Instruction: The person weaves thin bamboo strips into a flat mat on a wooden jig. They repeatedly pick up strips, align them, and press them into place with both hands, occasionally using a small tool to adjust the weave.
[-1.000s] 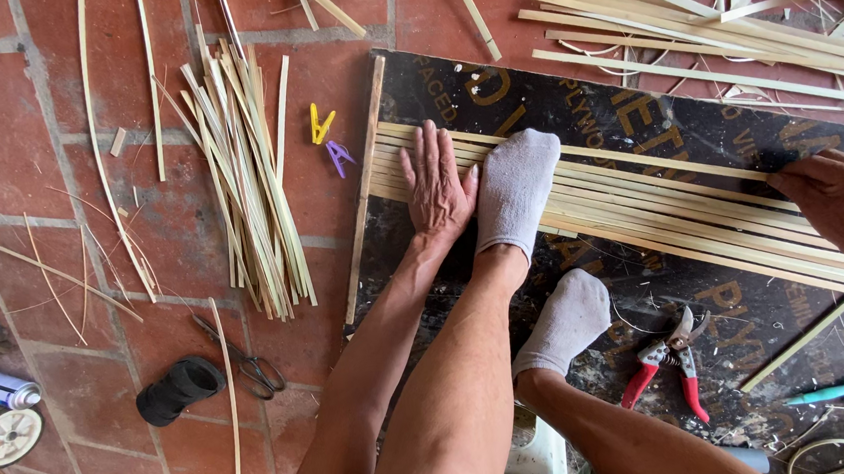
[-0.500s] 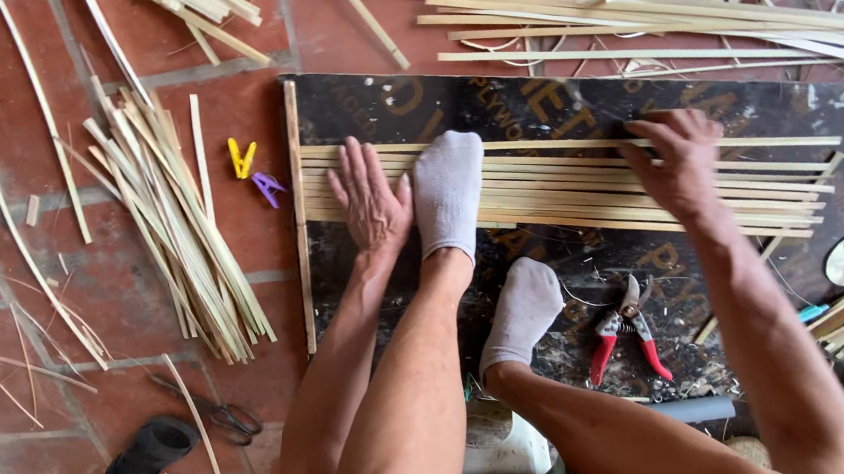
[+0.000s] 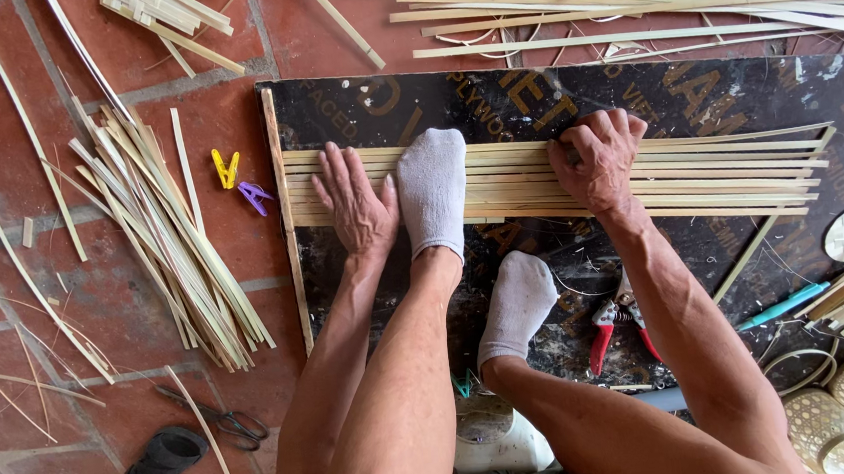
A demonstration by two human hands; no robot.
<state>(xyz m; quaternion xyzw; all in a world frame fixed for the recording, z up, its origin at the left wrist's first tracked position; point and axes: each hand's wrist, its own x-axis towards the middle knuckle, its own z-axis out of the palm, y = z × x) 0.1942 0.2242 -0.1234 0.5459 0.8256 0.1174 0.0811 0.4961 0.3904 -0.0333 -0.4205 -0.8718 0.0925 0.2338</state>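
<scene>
Pale, flat bamboo strips (image 3: 548, 182) lie side by side across the dark plywood board (image 3: 712, 94), near its far edge. The left hand (image 3: 354, 207) presses them flat, fingers spread, beside a grey-socked foot (image 3: 433, 191); the right hand (image 3: 601, 158) curls, pinching strips. Aligning seems under way; next likely calls for holding the smooth slats even.

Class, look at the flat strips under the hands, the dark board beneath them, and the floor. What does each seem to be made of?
Strips: probably split bamboo; pale yellow, matte, thin, long grain.
Board: likely plywood with a dark, slightly glossy, scuffed coating.
Floor: red brick or clay tiles; matte, with grey joints.
The left hand and right hand press on the strips.
</scene>
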